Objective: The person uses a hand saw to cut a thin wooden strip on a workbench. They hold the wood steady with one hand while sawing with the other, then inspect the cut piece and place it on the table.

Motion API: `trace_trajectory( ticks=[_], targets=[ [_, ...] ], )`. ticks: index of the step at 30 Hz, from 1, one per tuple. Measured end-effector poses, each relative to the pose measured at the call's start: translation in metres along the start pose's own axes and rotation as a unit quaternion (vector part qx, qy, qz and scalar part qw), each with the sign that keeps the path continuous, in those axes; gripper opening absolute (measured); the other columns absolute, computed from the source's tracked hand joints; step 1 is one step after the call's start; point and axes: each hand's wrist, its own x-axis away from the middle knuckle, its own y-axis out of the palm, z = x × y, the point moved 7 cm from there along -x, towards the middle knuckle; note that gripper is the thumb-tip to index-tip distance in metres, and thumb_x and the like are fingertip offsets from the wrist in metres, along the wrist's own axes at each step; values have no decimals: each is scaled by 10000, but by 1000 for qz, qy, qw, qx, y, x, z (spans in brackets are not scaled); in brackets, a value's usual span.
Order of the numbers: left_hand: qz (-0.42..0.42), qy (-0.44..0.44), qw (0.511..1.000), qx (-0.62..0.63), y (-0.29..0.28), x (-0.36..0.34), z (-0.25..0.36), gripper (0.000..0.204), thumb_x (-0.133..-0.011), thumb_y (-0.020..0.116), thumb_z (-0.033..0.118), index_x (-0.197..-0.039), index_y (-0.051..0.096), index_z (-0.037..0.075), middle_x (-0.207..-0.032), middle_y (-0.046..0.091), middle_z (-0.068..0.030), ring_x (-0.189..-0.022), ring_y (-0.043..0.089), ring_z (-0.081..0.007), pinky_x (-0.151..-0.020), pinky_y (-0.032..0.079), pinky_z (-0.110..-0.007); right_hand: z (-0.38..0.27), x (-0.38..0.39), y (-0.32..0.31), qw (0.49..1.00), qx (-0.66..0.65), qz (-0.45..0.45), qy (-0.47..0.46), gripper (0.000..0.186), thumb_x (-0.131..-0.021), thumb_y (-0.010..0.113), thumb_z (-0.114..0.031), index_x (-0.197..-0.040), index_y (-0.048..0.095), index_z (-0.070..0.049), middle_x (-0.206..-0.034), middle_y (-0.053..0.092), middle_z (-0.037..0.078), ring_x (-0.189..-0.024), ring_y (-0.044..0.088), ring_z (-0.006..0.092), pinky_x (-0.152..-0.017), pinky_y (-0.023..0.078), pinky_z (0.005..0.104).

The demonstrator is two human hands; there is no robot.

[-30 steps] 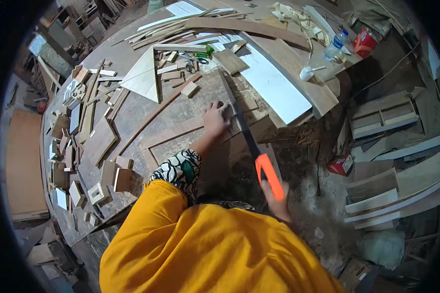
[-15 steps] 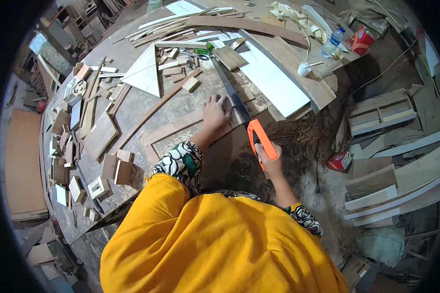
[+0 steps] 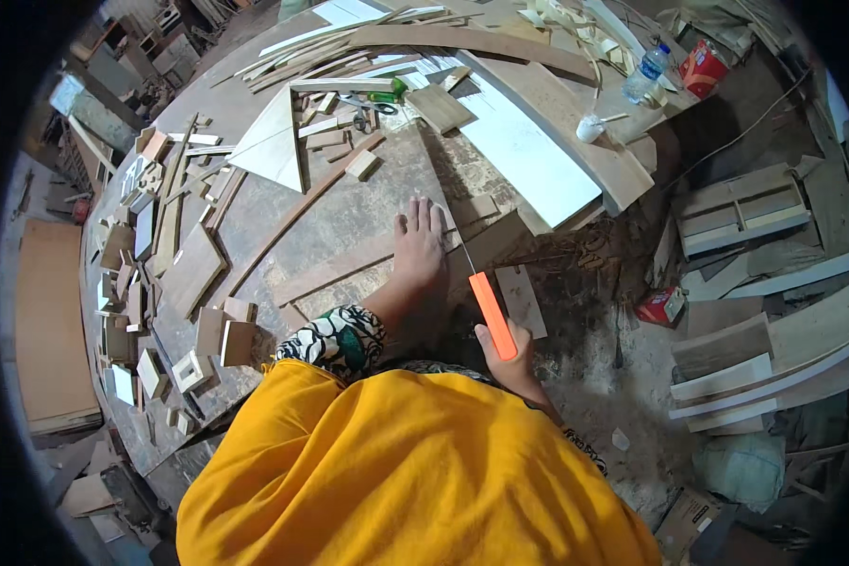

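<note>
My left hand [image 3: 420, 243] presses flat on a brown wooden strip [image 3: 349, 267] at the workbench's near edge, its fingers stretched forward. To its right, my right hand [image 3: 507, 360] is wrapped round the orange handle [image 3: 492, 318] of a handsaw. The saw's thin blade [image 3: 464, 247] shows nearly edge-on, running forward from the handle close beside my left fingers. Whether its teeth touch the strip I cannot tell. A pale flat board [image 3: 522, 300] lies in shadow below the bench edge, just right of the handle.
Wood offcuts [image 3: 238, 341] crowd the bench's left side. Scissors [image 3: 360, 118], a triangular panel [image 3: 272, 141] and a long white board [image 3: 524, 146] lie farther off. A water bottle [image 3: 645, 74] and a white cup [image 3: 590, 128] stand at the far right. Shelf-like frames [image 3: 743, 212] lie right.
The saw has turned from showing its blade's broad face to nearly edge-on. My right hand has moved down toward me with it. My left hand's fingers have straightened and flattened.
</note>
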Motion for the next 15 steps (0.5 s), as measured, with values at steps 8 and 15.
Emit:
trace_trajectory(
  ticks=[8, 15],
  targets=[
    [25, -50, 998, -37, -5, 3, 5, 647, -776, 569, 168, -1342, 328, -33, -1435, 308, -203, -1370, 230, -362, -1069, 234, -522, 32, -14, -21, 988, -128, 0, 91, 272, -850, 658, -172, -686, 532, 5, -555, 495, 86, -489, 490, 211, -486, 383, 345],
    [56, -47, 997, -13, -19, 6, 15, 604, -771, 568, 177, -1305, 367, -22, -1384, 375, -197, -1285, 343, -341, -1011, 296, -476, 21, -6, -13, 1000, -8, -4, 15, 215, -847, 654, -162, -789, 563, 24, -629, 551, 123, -563, 561, 253, -512, 415, 359]
  ],
)
